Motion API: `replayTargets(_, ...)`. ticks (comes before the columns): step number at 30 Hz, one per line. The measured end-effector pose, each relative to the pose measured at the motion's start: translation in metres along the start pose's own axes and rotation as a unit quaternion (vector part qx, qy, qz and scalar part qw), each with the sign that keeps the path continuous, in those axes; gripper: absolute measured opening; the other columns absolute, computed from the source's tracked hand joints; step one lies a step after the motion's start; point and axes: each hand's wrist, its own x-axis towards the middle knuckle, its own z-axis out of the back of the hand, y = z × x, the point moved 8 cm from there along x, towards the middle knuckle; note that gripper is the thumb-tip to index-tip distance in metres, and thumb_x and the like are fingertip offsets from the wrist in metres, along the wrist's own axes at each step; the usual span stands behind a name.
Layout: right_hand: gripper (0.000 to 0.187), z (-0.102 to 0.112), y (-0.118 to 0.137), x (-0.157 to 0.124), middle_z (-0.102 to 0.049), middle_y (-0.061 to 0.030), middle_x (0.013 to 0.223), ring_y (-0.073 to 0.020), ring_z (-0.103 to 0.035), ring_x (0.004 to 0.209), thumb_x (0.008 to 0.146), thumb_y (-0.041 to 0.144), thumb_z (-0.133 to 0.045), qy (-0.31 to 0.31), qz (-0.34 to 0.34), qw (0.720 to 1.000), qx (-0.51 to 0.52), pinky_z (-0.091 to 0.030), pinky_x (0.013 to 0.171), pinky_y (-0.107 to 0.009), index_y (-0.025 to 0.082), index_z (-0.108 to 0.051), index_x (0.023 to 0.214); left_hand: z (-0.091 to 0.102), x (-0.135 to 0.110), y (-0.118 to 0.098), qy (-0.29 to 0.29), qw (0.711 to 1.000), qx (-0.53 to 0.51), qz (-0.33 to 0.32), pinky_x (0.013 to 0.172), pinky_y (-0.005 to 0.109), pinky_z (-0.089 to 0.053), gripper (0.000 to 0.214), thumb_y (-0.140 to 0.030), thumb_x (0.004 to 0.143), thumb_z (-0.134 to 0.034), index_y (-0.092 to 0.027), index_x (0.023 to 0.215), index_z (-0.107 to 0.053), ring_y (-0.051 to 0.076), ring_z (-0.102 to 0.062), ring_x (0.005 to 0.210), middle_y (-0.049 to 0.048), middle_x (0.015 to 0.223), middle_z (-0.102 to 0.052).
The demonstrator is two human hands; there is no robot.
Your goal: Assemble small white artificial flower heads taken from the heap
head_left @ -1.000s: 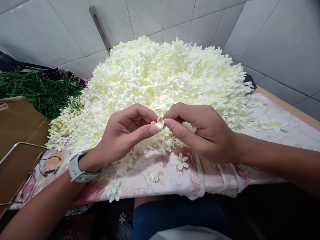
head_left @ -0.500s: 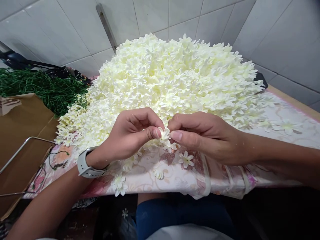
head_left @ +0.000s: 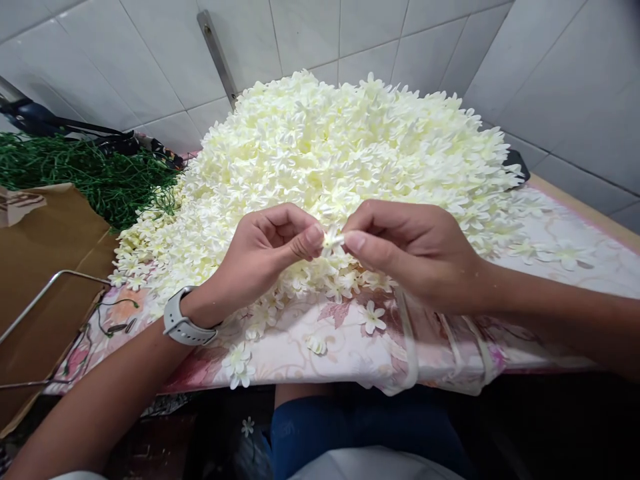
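A small white artificial flower [head_left: 331, 241] is pinched between my two hands at the front of a big heap of the same flowers [head_left: 340, 147]. My left hand [head_left: 273, 250], with a pale watch strap [head_left: 187, 320] at the wrist, grips one side of it between thumb and forefinger. From the other side, thumb and forefinger of my right hand [head_left: 415, 253] pinch a petal. Loose flowers lie on the patterned cloth below, one flower [head_left: 373, 317] under my right hand and another flower [head_left: 317, 344] nearer the edge.
Tangled green plastic stems [head_left: 75, 173] lie at the left behind a brown cardboard piece [head_left: 50, 293] and a bent metal wire [head_left: 47, 290]. A dark flat object [head_left: 517, 167] sits beside the heap at right. Tiled walls [head_left: 310, 30] close off the back.
Both hands have risen slightly with the flower, moving away from the table's front edge. The flower has turned, and my right fingers now pull or hold a petal out sideways.
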Motion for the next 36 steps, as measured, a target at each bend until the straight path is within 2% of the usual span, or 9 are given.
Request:
replayTargets(3, 0.019, 0.008, -0.007, 0.001, -0.048, 0.007, 0.061, -0.0061, -0.039, 0.05, 0.101, 0.018, -0.059, -0.058, -0.019, 0.998, 0.016, -0.033, 0.047, -0.022, 0.018, -0.06, 0.082, 0.0, 0.002, 0.005, -0.003, 0.999, -0.034, 0.014, 0.07, 0.016, -0.058, 0.018, -0.037, 0.083, -0.088, -0.022, 0.09, -0.08, 0.007, -0.068, 0.07, -0.0009, 0.076, -0.074)
replayTargets(5, 0.019, 0.008, -0.008, 0.002, -0.049, 0.0065, 0.061, -0.0068, -0.041, 0.05, 0.102, 0.019, -0.059, -0.063, -0.02, 0.997, 0.029, -0.034, 0.048, -0.023, 0.018, -0.062, 0.083, -0.001, 0.002, 0.007, 0.003, 0.999, -0.042, 0.009, 0.072, 0.016, -0.058, 0.016, -0.032, 0.083, -0.088, -0.021, 0.091, -0.079, 0.007, -0.07, 0.073, -0.0007, 0.078, -0.076)
replayTargets(9, 0.022, 0.003, -0.003, 0.001, -0.053, 0.0036, 0.068, -0.0092, -0.045, 0.058, 0.104, 0.026, -0.057, -0.013, -0.005, 0.999, 0.043, -0.037, 0.054, -0.025, 0.019, -0.066, 0.086, -0.003, 0.001, 0.004, 0.02, 0.999, -0.026, -0.024, 0.071, 0.014, -0.058, 0.008, -0.023, 0.088, -0.083, -0.018, 0.088, -0.077, 0.006, -0.07, 0.072, -0.0007, 0.078, -0.074)
replayTargets(13, 0.034, 0.003, -0.003, 0.0, -0.049, 0.0033, 0.067, -0.0099, -0.043, 0.061, 0.107, 0.034, -0.053, 0.0, -0.02, 1.0, 0.019, -0.037, 0.058, -0.027, 0.02, -0.056, 0.076, -0.015, -0.004, 0.002, 0.09, 0.996, -0.007, -0.022, 0.076, 0.017, -0.06, 0.007, -0.021, 0.095, -0.075, -0.016, 0.091, -0.074, 0.008, -0.07, 0.075, 0.0011, 0.082, -0.073)
replayTargets(15, 0.035, 0.0, -0.002, 0.0, -0.043, 0.0049, 0.066, -0.0086, -0.039, 0.059, 0.107, 0.031, -0.052, 0.021, -0.017, 1.0, 0.001, -0.035, 0.057, -0.026, 0.02, -0.052, 0.074, -0.02, -0.007, 0.001, 0.116, 0.993, 0.008, -0.019, 0.078, 0.016, -0.059, 0.01, -0.023, 0.099, -0.069, -0.016, 0.093, -0.071, 0.006, -0.068, 0.076, 0.0009, 0.082, -0.07)
replayTargets(22, 0.028, -0.006, 0.002, -0.002, -0.045, 0.0069, 0.068, -0.0059, -0.04, 0.06, 0.105, 0.027, -0.059, 0.051, -0.004, 0.999, 0.01, -0.036, 0.059, -0.024, 0.018, -0.056, 0.078, -0.022, -0.011, -0.005, 0.109, 0.989, 0.092, -0.037, 0.072, 0.016, -0.056, 0.026, -0.034, 0.106, -0.058, -0.015, 0.089, -0.065, 0.006, -0.065, 0.073, -0.0001, 0.078, -0.063)
replayTargets(28, 0.026, -0.015, 0.003, -0.005, -0.05, 0.0066, 0.07, -0.005, -0.042, 0.06, 0.103, 0.024, -0.063, 0.07, 0.0, 0.993, 0.095, -0.038, 0.06, -0.023, 0.017, -0.058, 0.078, -0.03, -0.013, 0.002, 0.144, 0.988, 0.061, -0.015, 0.071, 0.017, -0.054, 0.029, -0.035, 0.105, -0.06, -0.015, 0.085, -0.063, 0.008, -0.065, 0.075, 0.001, 0.078, -0.065)
replayTargets(33, 0.03, -0.018, 0.004, -0.008, -0.048, 0.0054, 0.067, -0.0074, -0.04, 0.058, 0.099, 0.011, -0.06, 0.08, 0.02, 0.991, 0.11, -0.037, 0.058, -0.025, 0.02, -0.053, 0.071, -0.035, -0.013, 0.01, 0.161, 0.986, -0.014, 0.039, 0.069, 0.014, -0.055, 0.024, -0.029, 0.096, -0.074, -0.014, 0.081, -0.063, 0.006, -0.067, 0.07, -0.0018, 0.076, -0.066)
replayTargets(36, 0.03, -0.013, 0.001, -0.005, -0.048, 0.0056, 0.066, -0.0076, -0.04, 0.058, 0.101, 0.023, -0.065, 0.044, 0.007, 0.992, 0.116, -0.04, 0.06, -0.026, 0.02, -0.057, 0.072, -0.027, -0.01, 0.011, 0.13, 0.991, 0.002, 0.034, 0.069, 0.014, -0.055, 0.025, -0.031, 0.097, -0.072, -0.015, 0.081, -0.065, 0.005, -0.068, 0.069, -0.0026, 0.074, -0.065)
